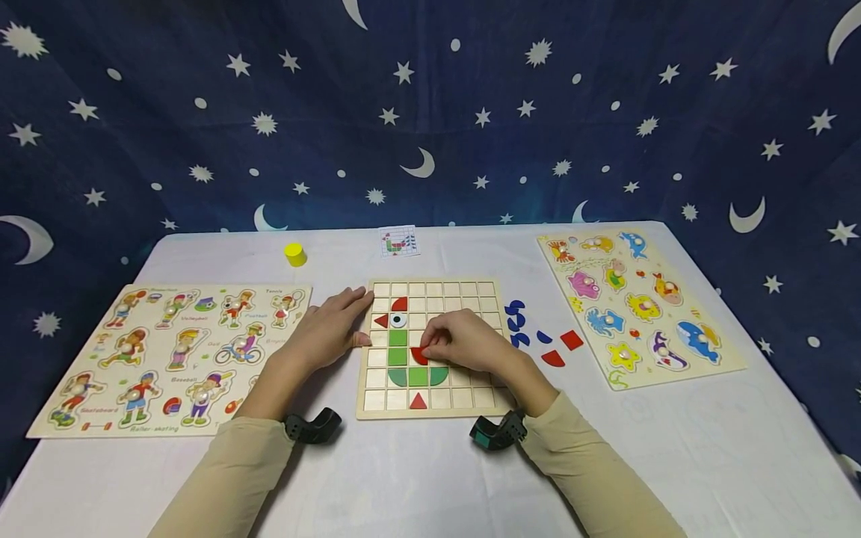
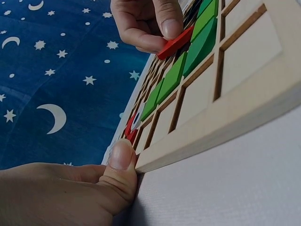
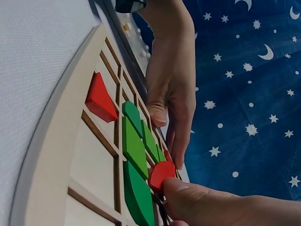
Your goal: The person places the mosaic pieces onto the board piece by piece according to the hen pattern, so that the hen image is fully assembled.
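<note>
A wooden grid board point(image 1: 437, 415) lies in front of me. My right hand point(image 1: 471, 341) pinches a red quarter-circle piece point(image 3: 160, 174) between thumb and fingers, tilted over a cell beside the green squares point(image 1: 398, 338). My left hand point(image 1: 326, 332) rests along the board's left edge, its thumb touching the rim in the left wrist view. Set in the grid are another red quarter piece point(image 1: 400, 304), a white eye piece point(image 1: 398, 320), dark green quarter pieces point(image 1: 439, 376) and red triangles point(image 1: 418, 402). Some cells under the right hand are hidden.
Right of the board lie several blue pieces point(image 1: 516, 321), a red square point(image 1: 572, 341) and a red quarter piece point(image 1: 554, 359). A pattern card point(image 1: 400, 241) and a yellow cylinder point(image 1: 295, 255) stand behind. Picture puzzles flank the board: sports point(image 1: 151, 359) left, sea animals point(image 1: 639, 336) right.
</note>
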`<state>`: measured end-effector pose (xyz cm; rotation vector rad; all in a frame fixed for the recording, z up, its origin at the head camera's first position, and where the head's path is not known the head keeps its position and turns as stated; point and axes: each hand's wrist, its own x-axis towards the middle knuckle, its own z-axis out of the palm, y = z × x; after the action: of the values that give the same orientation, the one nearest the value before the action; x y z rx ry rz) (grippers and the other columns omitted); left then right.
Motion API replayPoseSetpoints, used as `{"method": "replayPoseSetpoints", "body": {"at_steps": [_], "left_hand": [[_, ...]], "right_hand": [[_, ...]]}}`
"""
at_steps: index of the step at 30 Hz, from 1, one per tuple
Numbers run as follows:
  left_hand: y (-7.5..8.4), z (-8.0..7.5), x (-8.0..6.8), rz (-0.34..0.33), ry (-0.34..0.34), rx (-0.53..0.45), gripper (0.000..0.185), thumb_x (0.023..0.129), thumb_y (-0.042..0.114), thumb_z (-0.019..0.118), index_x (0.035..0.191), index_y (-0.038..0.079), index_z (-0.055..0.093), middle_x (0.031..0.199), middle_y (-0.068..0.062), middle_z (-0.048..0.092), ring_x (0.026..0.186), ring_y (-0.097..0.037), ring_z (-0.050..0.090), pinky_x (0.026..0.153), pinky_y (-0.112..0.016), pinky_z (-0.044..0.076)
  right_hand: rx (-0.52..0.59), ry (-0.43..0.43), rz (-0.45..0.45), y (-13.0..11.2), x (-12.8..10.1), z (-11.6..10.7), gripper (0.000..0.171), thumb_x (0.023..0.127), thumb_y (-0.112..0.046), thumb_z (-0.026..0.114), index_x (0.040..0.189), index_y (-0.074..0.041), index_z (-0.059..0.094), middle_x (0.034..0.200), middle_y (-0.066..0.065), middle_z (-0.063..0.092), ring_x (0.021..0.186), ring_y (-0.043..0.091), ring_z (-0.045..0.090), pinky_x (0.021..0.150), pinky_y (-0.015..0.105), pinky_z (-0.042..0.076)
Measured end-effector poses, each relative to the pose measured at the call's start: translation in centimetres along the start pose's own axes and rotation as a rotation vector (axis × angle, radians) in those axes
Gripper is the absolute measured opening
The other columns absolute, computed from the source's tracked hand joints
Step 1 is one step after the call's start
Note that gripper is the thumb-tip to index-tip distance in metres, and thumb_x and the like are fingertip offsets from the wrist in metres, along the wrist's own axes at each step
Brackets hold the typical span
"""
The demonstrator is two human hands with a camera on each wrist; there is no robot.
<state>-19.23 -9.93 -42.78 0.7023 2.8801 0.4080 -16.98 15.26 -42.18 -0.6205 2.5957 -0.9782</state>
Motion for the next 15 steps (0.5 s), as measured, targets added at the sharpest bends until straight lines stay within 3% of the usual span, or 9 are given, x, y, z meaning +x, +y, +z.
{"method": "replayPoseSetpoints", "body": {"at_steps": [15], "left_hand": [[0.01,0.02,-0.03,0.007,0.01,0.009,0.079,0.084,0.043,0.064,0.149,0.012,0.032,0.154,-0.013,0.031,0.142,-0.036,0.028,0.102,-0.064,0.032]], "right_hand": [[-0.039,0.011,-0.004,-0.28,-0.09,0.11,0.007,0.084,-0.025,0.073,0.081,-0.019,0.071,0.068,-0.008,0.059,0.066,0.009,0.052,0.061,0.021,0.044]]}}
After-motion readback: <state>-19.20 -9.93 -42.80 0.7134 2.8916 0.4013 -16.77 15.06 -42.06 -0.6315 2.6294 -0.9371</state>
